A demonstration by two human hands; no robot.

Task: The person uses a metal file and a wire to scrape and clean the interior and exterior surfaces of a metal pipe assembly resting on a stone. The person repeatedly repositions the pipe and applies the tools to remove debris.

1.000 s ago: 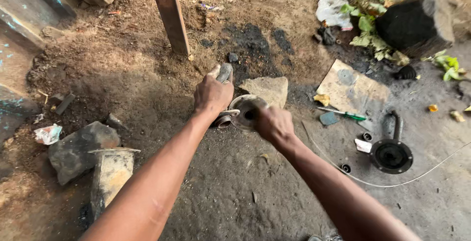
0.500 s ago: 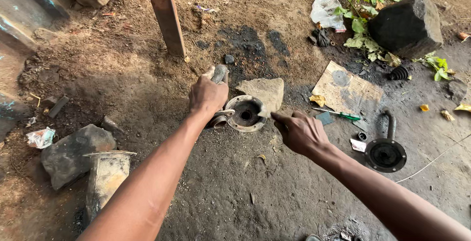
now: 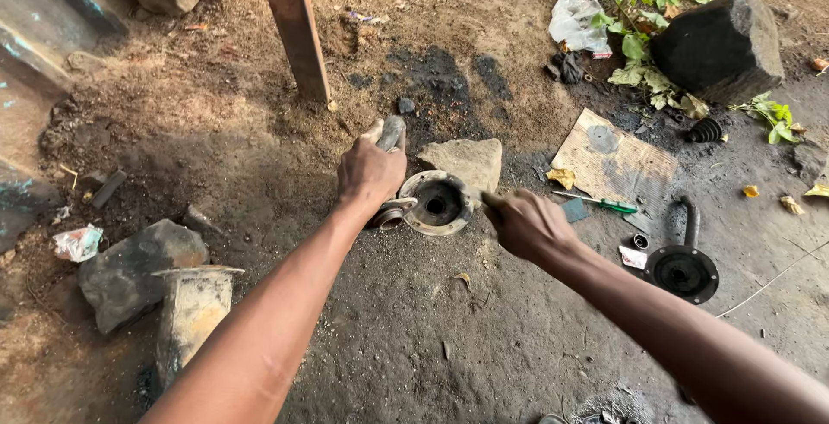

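Both hands at the dirt floor: left hand (image 3: pixel 370 169) grips a grey shaft (image 3: pixel 390 133); right hand (image 3: pixel 527 224), fingers loosely curled and empty, has lifted off the flanged housing (image 3: pixel 438 203).

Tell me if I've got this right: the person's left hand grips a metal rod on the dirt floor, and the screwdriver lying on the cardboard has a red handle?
Not quite. The head view shows the screwdriver on the cardboard has a green handle, not red. The rest holds: the left hand grips a metal rod on the dirt floor.
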